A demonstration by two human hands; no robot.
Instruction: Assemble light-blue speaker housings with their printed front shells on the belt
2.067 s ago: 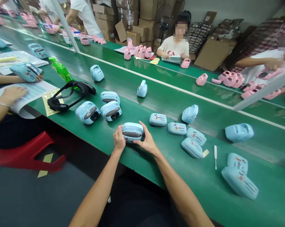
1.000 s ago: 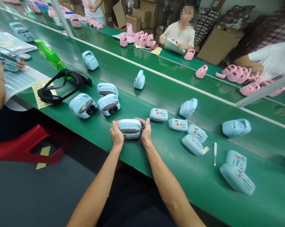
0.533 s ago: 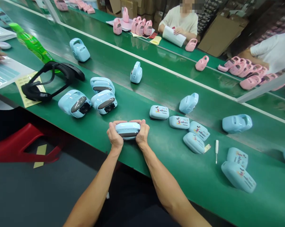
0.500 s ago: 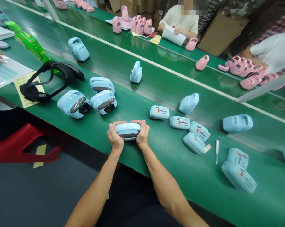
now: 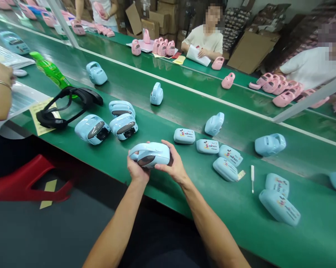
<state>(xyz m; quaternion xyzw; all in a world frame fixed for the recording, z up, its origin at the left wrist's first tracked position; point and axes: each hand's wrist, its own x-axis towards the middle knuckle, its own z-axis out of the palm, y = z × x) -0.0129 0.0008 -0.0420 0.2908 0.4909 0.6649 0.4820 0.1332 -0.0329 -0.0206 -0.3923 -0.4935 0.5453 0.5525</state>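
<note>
Both my hands hold a light-blue plastic device (image 5: 159, 150) with a loop handle and a dark oval panel, just above the green table's near edge. Under its handle end on the left, my left hand (image 5: 138, 171) is curled around the casing. My right hand (image 5: 175, 163) grips the other end, thumb in front and fingers behind. Left of them rest similar devices: one blue device (image 5: 92, 129), another (image 5: 123, 126) and a third (image 5: 122, 108) behind it. To the right lie blue rounded cases (image 5: 184, 136) printed with a cartoon mouse.
A small white-handled screwdriver (image 5: 252, 178) lies at right. Black headgear (image 5: 69, 106) and a green bottle (image 5: 49, 69) are at left, near another person's arm (image 5: 0, 91). More blue devices (image 5: 97, 73) stand on the strip beyond. People sit across among pink devices (image 5: 162, 47).
The blue device has been turned in my hands, so its handle now shows at the left. My right hand has shifted its grip. A co-worker's arm reaches further in at left.
</note>
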